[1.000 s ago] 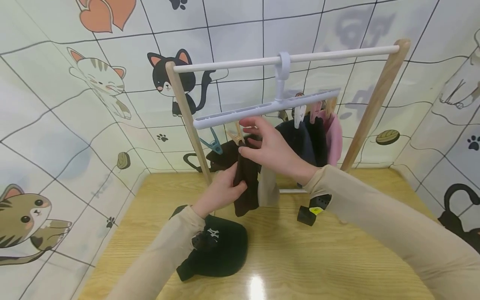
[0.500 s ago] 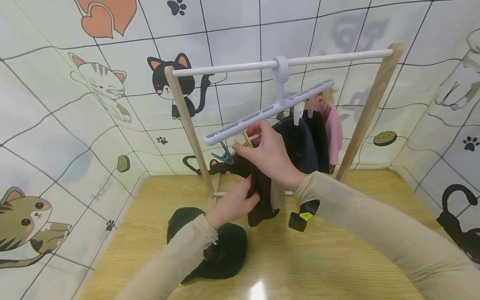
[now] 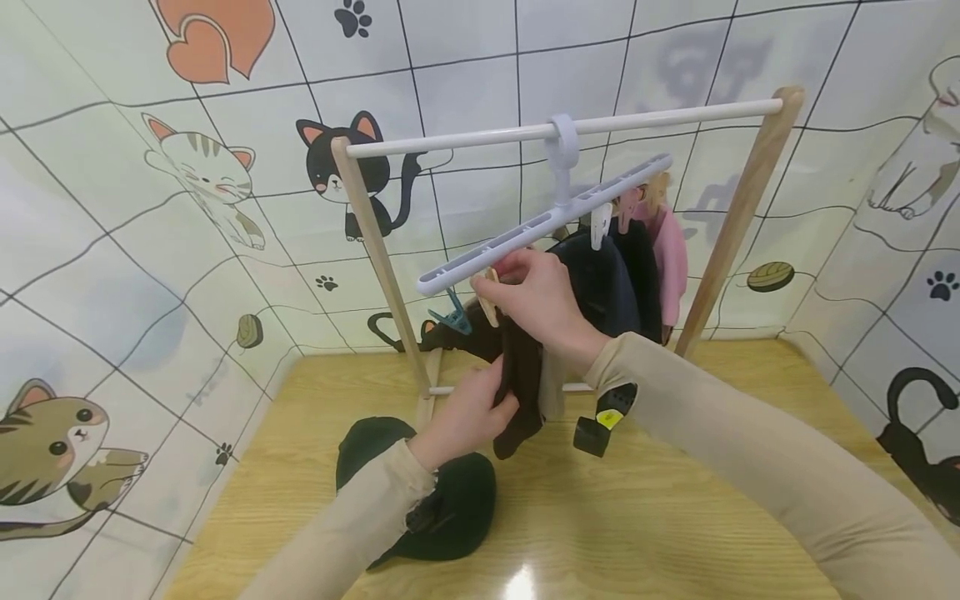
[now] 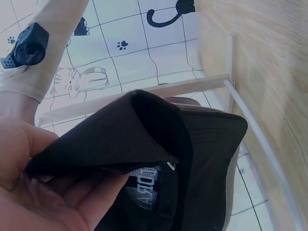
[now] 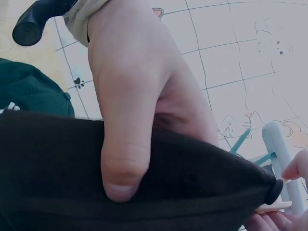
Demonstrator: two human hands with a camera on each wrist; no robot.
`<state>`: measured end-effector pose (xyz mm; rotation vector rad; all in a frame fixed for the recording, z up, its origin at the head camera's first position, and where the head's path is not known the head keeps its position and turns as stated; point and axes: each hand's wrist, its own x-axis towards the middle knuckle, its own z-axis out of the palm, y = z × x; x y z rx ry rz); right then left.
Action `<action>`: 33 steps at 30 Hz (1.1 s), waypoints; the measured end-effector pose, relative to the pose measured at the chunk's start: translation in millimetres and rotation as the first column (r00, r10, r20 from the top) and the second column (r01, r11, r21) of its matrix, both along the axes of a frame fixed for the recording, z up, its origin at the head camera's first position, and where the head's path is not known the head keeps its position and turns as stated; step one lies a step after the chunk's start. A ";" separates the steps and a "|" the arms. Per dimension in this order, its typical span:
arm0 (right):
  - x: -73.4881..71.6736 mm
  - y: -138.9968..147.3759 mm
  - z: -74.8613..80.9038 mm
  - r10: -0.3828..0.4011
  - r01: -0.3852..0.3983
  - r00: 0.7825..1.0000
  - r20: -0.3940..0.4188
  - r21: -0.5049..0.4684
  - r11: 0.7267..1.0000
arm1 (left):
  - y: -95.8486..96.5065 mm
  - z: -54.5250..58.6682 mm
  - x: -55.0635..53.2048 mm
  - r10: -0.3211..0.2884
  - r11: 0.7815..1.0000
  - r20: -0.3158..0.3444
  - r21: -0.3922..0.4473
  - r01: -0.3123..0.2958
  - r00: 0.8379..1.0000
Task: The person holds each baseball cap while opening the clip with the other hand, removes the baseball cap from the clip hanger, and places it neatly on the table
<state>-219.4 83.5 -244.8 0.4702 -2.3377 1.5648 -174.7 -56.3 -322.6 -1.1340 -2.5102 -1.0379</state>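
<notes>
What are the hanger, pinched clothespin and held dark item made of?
Hanger: probably smooth plastic; its slots look molded. Pinched clothespin: perhaps wood, by its tan color; finish unclear. Held dark item: likely matte fabric; it lacks shine and bends.

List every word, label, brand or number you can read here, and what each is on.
None can be read with certainty.
Patch inside the dark cap: pale letters, turned and blurred, not legible.
White mark on the green cap: mostly hidden, not legible.
Yellow label on the right wrist's black device: too small to read.
</notes>
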 end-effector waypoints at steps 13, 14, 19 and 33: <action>-4.1 -8.1 12.1 0.147 -0.134 0.975 0.165 -0.089 0.987 | -11.1 9.1 6.6 0.045 0.997 0.117 0.064 -0.053 0.992; -4.8 -8.4 12.6 0.158 -0.141 0.970 0.183 -0.104 0.984 | -11.3 9.2 6.7 0.043 0.996 0.123 0.070 -0.052 0.991; -10.3 -8.1 15.6 0.189 -0.162 0.951 0.245 -0.128 0.978 | -12.8 8.4 7.0 0.020 0.993 0.144 0.110 -0.036 0.989; -23.5 -3.4 13.2 0.273 -0.190 0.913 0.304 -0.277 0.942 | -15.9 -4.5 13.1 -0.061 0.981 0.303 0.192 0.002 0.951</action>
